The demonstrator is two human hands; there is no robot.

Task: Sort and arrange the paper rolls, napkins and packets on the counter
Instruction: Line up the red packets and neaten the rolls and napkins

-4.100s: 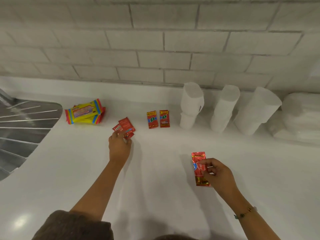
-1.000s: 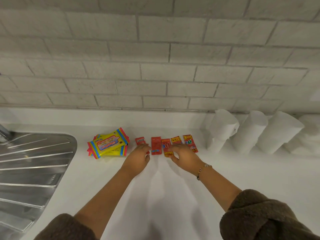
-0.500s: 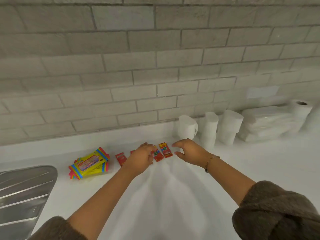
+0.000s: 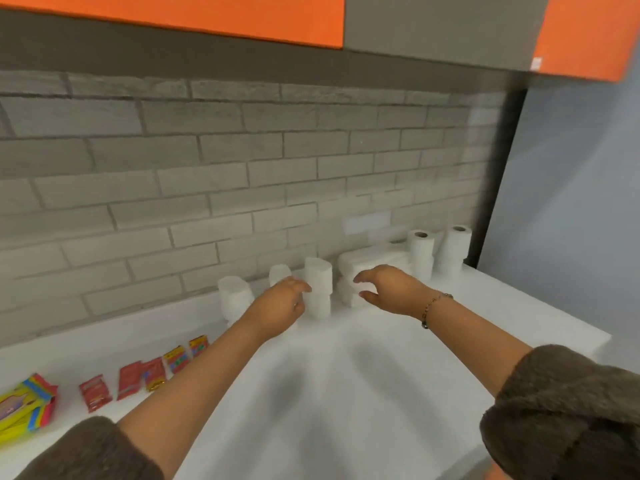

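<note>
Three stacks of wrapped white paper rolls stand against the brick wall: left stack (image 4: 234, 299), middle stack (image 4: 279, 274) partly hidden by my hand, right stack (image 4: 318, 287). My left hand (image 4: 278, 308) is open, its fingers touching the right stack's left side. My right hand (image 4: 389, 287) is open in front of a pile of white napkin packs (image 4: 370, 263), holding nothing. Two unwrapped toilet roll stacks (image 4: 438, 252) stand at the far right. A row of several red packets (image 4: 145, 374) lies at the lower left.
A yellow multicoloured pack (image 4: 24, 407) lies at the left frame edge. The white counter (image 4: 346, 393) ends at a right edge near a dark post and blue-grey wall. Orange and grey cabinets hang overhead.
My view has swung right and up. Both hands have left the red packets and moved right to the paper rolls and napkin packs; the packets stay lined up.
</note>
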